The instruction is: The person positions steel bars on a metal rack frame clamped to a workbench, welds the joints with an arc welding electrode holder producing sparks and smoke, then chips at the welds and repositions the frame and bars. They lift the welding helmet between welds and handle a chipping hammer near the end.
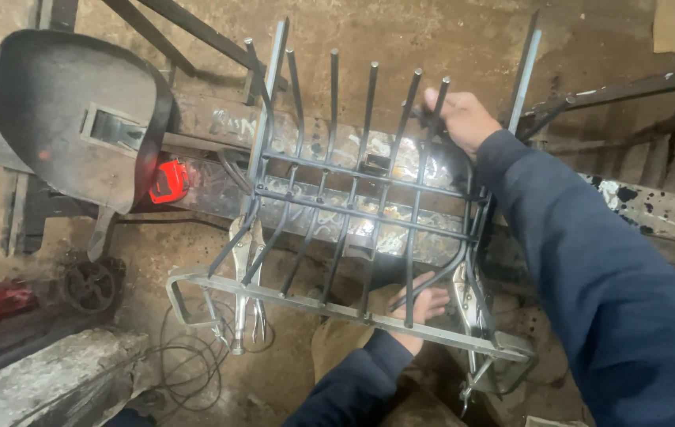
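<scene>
A metal grille (pixel 353 198) of several dark curved rods on a grey frame lies across a steel beam. My right hand (pixel 458 117) is closed around the top end of one rod at the grille's upper right. Behind the lower frame bar, my left hand (pixel 423 307) grips the bottom end of a rod near the right side. Two locking pliers clamp the frame: one at the lower left (pixel 245 277), one at the lower right (pixel 472 312).
A dark welding hand shield (pixel 77 111) rests at the upper left beside a red tool (pixel 170 180). A small wheel (pixel 88 286), coiled wire (pixel 187 356) and a concrete block (pixel 45 379) lie on the dirt floor. Angle irons stand at the right.
</scene>
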